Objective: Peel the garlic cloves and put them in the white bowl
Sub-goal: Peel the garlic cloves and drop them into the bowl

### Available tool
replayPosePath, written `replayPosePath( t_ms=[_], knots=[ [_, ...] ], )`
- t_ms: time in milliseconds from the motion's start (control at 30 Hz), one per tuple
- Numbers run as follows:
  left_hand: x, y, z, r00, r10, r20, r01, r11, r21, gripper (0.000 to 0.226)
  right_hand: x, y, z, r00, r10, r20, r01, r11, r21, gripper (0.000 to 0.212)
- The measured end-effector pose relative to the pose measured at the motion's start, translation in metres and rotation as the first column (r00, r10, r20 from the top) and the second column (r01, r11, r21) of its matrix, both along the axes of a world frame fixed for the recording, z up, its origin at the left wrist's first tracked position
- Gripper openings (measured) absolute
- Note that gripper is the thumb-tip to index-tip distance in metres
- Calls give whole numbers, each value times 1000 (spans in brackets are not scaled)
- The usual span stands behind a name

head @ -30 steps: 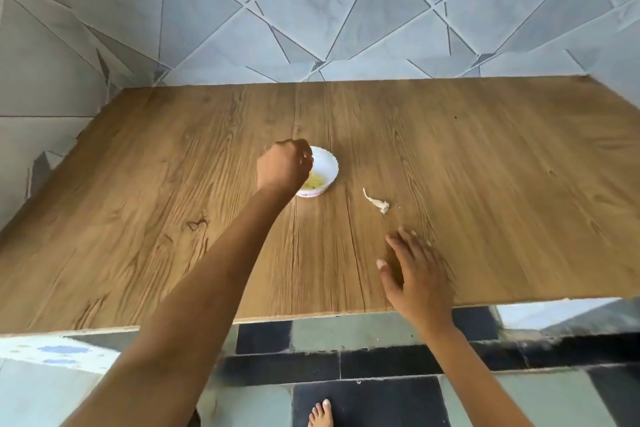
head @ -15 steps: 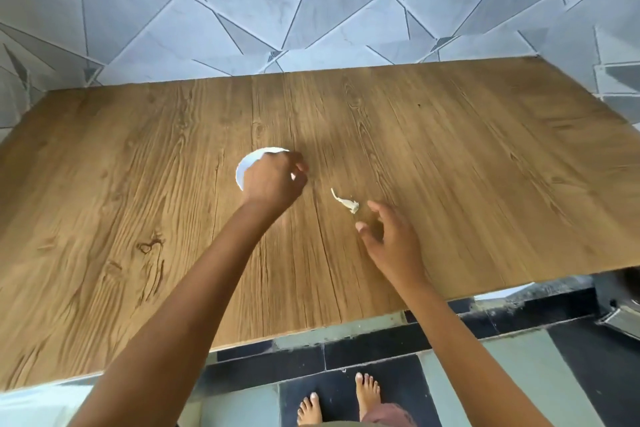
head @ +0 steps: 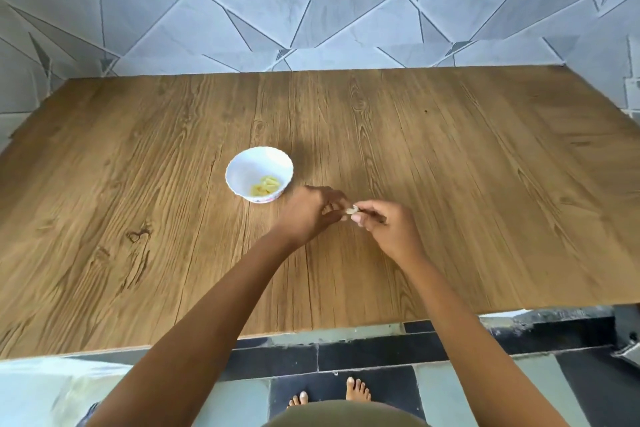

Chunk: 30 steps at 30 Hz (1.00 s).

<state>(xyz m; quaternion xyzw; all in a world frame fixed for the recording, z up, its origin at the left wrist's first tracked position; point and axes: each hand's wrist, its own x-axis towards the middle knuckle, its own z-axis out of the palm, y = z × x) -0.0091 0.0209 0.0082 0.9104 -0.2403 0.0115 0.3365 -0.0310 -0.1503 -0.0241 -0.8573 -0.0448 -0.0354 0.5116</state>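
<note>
Moved since the earlier frame: the left hand [head: 308, 215] has been taken off the white bowl [head: 242, 163] and brought across to the right hand [head: 394, 229], and the garlic clove [head: 353, 209], which was lying on the bench [head: 450, 166], has been picked up. The clove is now held just above the bench, between the two hands. It is pinched at its right end by the curled right fingers [head: 367, 210] and thumb. The left fingers [head: 334, 199] are curled in and closed on its left end, though the contact is slightly blurred. Only a small pale part of the clove is seen between the fingertips, so it cannot be told how much skin is on it. The bowl is uncovered and is seen upright on the bench, to the left of the fingers and a little beyond them, near the left hand but not touched by it. A few yellowish peeled cloves [head: 265, 185] are seen at the bottom of the bowl, on the side nearest the fingers. Both forearms are stretched out over the near edge of the bench. A grey tiled wall [head: 311, 3] is seen beyond the fingers, past the far edge of the bench. Below the near edge, a dark and pale tiled floor [head: 363, 354] and bare feet [head: 358, 388] are seen.
</note>
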Motion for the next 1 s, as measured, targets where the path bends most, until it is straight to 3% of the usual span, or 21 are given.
replayPosePath(
  t_ms=[267,433,667,767,867,1000],
  knots=[
    [7,-13,2,999,22,49,-29,990,135,15,4,-1,-1,999,3,50,-6,998,62,13],
    [10,-15,-5,996,82,42,-87,989,122,15,10,2,-3,998,-18,65,14,998,60,12],
    [12,-20,-6,981,192,-14,-192,981,-31,8,15,3,-10,997,-10,71,8,999,40,15],
    [15,-16,-5,947,287,-146,-307,941,-143,6,22,-1,-8,1000,-5,17,4,995,101,19],
    [14,-6,-2,867,341,-363,-453,843,-291,10,30,-4,-7,994,-39,98,40,999,-10,21],
    [-3,0,8,842,359,-404,-492,817,-300,14,38,0,-18,983,-67,170,114,952,-285,23]
  ],
)
